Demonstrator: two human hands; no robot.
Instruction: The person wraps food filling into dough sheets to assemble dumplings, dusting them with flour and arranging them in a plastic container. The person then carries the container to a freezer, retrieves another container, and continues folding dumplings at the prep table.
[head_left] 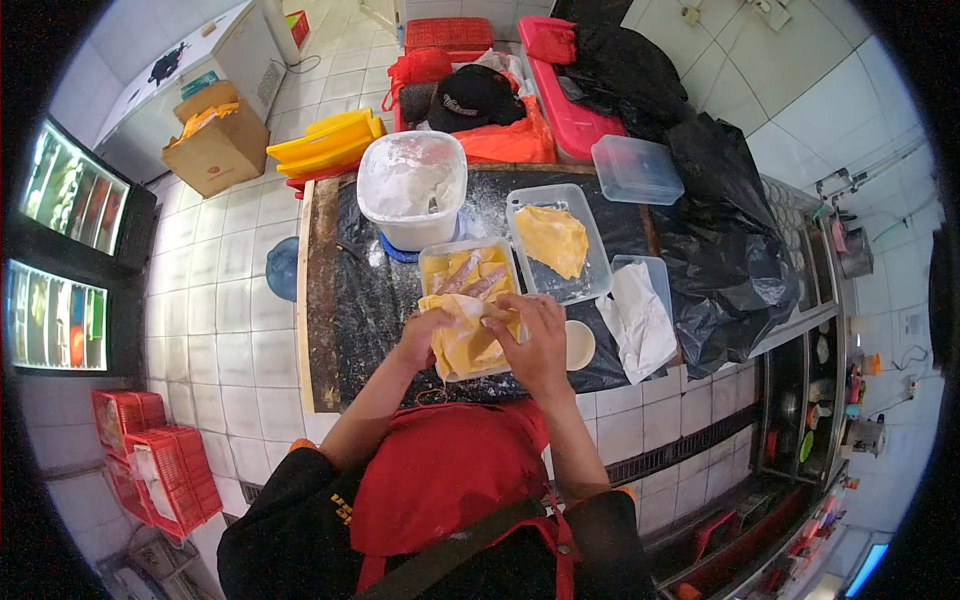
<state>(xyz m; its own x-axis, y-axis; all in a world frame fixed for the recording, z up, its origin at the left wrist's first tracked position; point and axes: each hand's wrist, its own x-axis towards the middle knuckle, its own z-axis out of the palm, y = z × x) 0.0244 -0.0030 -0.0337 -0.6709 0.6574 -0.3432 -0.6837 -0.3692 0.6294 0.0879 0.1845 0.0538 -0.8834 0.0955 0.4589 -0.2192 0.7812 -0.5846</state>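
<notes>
A floppy yellow wrapper sheet [462, 312], dusted white in places, is held up over a rectangular plastic tub [515, 268]. My left hand [428, 335] pinches its left side. On the right, the fingers of my right hand [533, 335] close on the sheet's other edge; what lies under the fingertips is hidden. Inside the tub are more yellow pieces and pinkish-brown strips [462, 272]. Just beyond my right hand, a second clear tub [590, 285] contains a stack of yellow sheets [553, 240].
A white bucket of flour-like powder [412, 195] stands at the back left of the black-covered table [370, 330]. Right of my hands are a small round cup [579, 345], a white cloth [640, 320] and black plastic [735, 280]. A clear empty-looking container [637, 168] sits farther back.
</notes>
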